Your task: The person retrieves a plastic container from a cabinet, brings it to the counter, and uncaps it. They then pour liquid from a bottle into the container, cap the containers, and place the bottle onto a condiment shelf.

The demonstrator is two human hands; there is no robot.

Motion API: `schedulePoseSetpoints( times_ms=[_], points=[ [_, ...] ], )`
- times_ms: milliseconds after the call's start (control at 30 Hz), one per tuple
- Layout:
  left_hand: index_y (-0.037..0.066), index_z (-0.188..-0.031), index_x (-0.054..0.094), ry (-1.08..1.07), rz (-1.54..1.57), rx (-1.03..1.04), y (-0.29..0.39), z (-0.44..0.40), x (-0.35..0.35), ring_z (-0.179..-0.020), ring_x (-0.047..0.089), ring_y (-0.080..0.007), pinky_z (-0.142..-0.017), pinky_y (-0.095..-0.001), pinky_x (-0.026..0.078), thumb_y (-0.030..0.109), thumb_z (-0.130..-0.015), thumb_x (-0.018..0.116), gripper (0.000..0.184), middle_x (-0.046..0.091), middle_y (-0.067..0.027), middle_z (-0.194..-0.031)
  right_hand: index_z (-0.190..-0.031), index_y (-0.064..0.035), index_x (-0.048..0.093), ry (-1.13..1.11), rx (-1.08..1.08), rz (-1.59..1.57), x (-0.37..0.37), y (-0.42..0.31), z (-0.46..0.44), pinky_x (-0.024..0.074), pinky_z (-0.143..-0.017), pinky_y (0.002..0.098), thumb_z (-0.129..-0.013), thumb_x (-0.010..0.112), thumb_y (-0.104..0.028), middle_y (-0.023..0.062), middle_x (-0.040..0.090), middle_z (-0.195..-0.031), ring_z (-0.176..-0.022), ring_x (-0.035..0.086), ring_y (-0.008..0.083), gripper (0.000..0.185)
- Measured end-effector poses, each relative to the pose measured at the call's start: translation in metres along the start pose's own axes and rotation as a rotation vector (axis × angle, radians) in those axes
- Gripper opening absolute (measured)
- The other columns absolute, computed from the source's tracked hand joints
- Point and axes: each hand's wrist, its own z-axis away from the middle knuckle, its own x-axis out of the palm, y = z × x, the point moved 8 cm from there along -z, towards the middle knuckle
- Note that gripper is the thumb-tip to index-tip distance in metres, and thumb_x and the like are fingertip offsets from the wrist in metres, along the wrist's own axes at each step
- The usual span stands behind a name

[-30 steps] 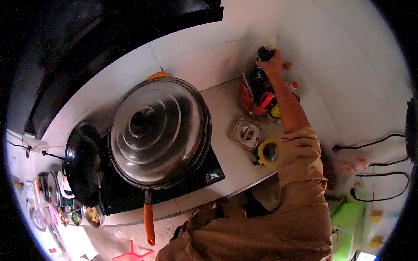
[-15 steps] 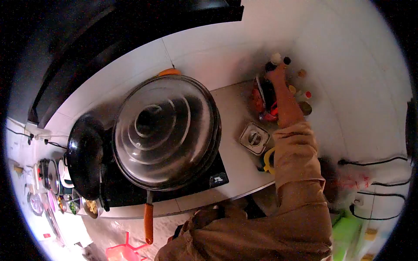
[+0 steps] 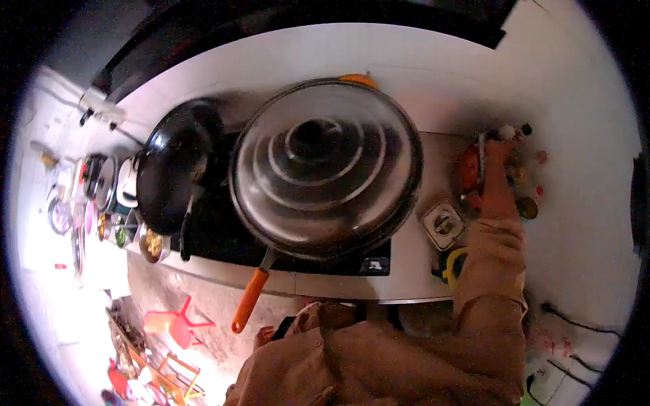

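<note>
My right hand [image 3: 498, 150] reaches into the dim back right corner of the counter. Its fingers, dark and blurred, seem closed around a bottle with a whitish cap [image 3: 506, 132]; the bottle's body is mostly hidden. Just beside it is a black-capped bottle [image 3: 526, 128]. Left of my wrist stands a red packet or container [image 3: 467, 169], its kind unclear. A small square metal lid [image 3: 443, 225] and a yellow-handled item [image 3: 455, 265] lie nearer, next to my sleeve. My left hand cannot be made out.
A large domed lid [image 3: 325, 203] covers a pan with an orange handle [image 3: 250, 301] jutting over the counter edge. Left of it sits a black wok [image 3: 172, 176] with a utensil inside. Bowls of food [image 3: 153, 243] line the far left. A red stool [image 3: 177, 328] stands on the floor.
The camera has turned, so the counter and its things appear farther right and slightly rotated. My right hand stays among the bottles in the corner.
</note>
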Motion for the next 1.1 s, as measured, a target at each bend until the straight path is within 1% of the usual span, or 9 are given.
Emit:
schedulePoseSetpoints(
  times_ms=[200,333,367,433,533,667,800,933,1100],
  points=[
    [0.005,-0.120,0.059,-0.095,0.153,0.147,-0.013,0.003,0.011,-0.096,0.067,-0.0218,-0.086,-0.0334,0.054,0.007,-0.090,0.067,0.031,0.068,-0.0136,-0.108,-0.137,0.0082,0.036,-0.037,0.005,-0.043,-0.009,-0.006,-0.012,0.0498,-0.092,0.0470,-0.086,0.065,-0.025,0.0261,0.053,-0.121,-0.110,0.055,0.0364,0.067],
    [0.006,-0.119,0.060,-0.072,-0.045,0.113,0.032,0.021,0.021,-0.097,0.066,-0.0197,-0.085,-0.0344,0.054,0.014,-0.091,0.069,0.030,0.067,-0.0105,-0.110,-0.138,0.0063,0.037,-0.039,-0.020,-0.084,-0.019,-0.016,-0.021,0.0482,-0.094,0.0472,-0.089,0.062,-0.027,0.0251,0.051,-0.125,-0.114,0.054,0.0361,0.064],
    [0.006,-0.118,0.060,-0.069,-0.068,0.194,0.035,0.021,0.023,-0.096,0.066,-0.0194,-0.085,-0.0348,0.053,0.018,-0.090,0.070,0.032,0.067,-0.0098,-0.109,-0.138,0.0058,0.037,-0.037,-0.026,-0.096,-0.022,-0.016,-0.024,0.0478,-0.095,0.0472,-0.089,0.062,-0.027,0.0248,0.051,-0.126,-0.115,0.053,0.0360,0.063],
    [0.006,-0.118,0.060,-0.056,-0.113,0.356,0.021,0.015,0.022,-0.094,0.064,-0.0188,-0.083,-0.0356,0.053,0.024,-0.088,0.073,0.037,0.067,-0.0084,-0.108,-0.138,0.0048,0.038,-0.038,-0.040,-0.127,-0.028,-0.021,-0.026,0.0471,-0.097,0.0473,-0.091,0.061,-0.028,0.0243,0.050,-0.128,-0.117,0.052,0.0359,0.062],
    [0.010,-0.119,0.061,0.068,-0.138,0.229,-0.053,-0.032,0.015,-0.094,0.062,-0.0181,-0.082,-0.0351,0.052,0.020,-0.086,0.074,0.037,0.066,-0.0066,-0.106,-0.139,0.0033,0.039,-0.019,-0.052,-0.195,-0.036,-0.034,-0.031,0.0459,-0.099,0.0474,-0.092,0.059,-0.029,0.0235,0.049,-0.131,-0.120,0.051,0.0357,0.060],
    [0.010,-0.117,0.062,0.076,-0.093,0.271,-0.062,-0.028,-0.006,-0.091,0.064,-0.0193,-0.082,-0.0371,0.053,0.023,-0.084,0.076,0.037,0.067,-0.0070,-0.099,-0.140,0.0014,0.041,0.059,-0.017,-0.342,-0.076,-0.049,-0.034,0.0444,-0.102,0.0476,-0.095,0.057,-0.030,0.0225,0.048,-0.135,-0.123,0.049,0.0353,0.058],
    [0.008,-0.113,0.064,0.031,-0.222,0.563,-0.059,-0.007,-0.025,-0.086,0.066,-0.0235,-0.081,-0.0393,0.053,0.025,-0.084,0.075,0.034,0.068,-0.0090,-0.092,-0.141,-0.0006,0.042,0.202,0.013,-0.634,-0.135,-0.077,-0.019,0.0428,-0.105,0.0477,-0.098,0.055,-0.032,0.0214,0.047,-0.139,-0.127,0.048,0.0350,0.055],
    [0.007,-0.114,0.064,0.129,-0.071,0.322,-0.099,0.001,-0.039,-0.087,0.066,-0.0243,-0.082,-0.0397,0.054,0.023,-0.087,0.070,0.032,0.068,-0.0100,-0.095,-0.142,-0.0025,0.043,0.287,-0.040,-1.061,-0.220,-0.129,0.043,0.0413,-0.107,0.0479,-0.100,0.052,-0.034,0.0204,0.045,-0.143,-0.131,0.046,0.0347,0.053],
    [0.005,-0.115,0.063,0.207,0.089,0.160,-0.146,0.019,-0.064,-0.089,0.066,-0.0254,-0.082,-0.0402,0.054,0.021,-0.091,0.064,0.029,0.068,-0.0112,-0.100,-0.143,-0.0052,0.043,0.100,-0.410,-1.494,-0.385,-0.244,0.250,0.0387,-0.110,0.0477,-0.102,0.050,-0.032,0.0179,0.042,-0.149,-0.132,0.045,0.0322,0.050]
  ],
)
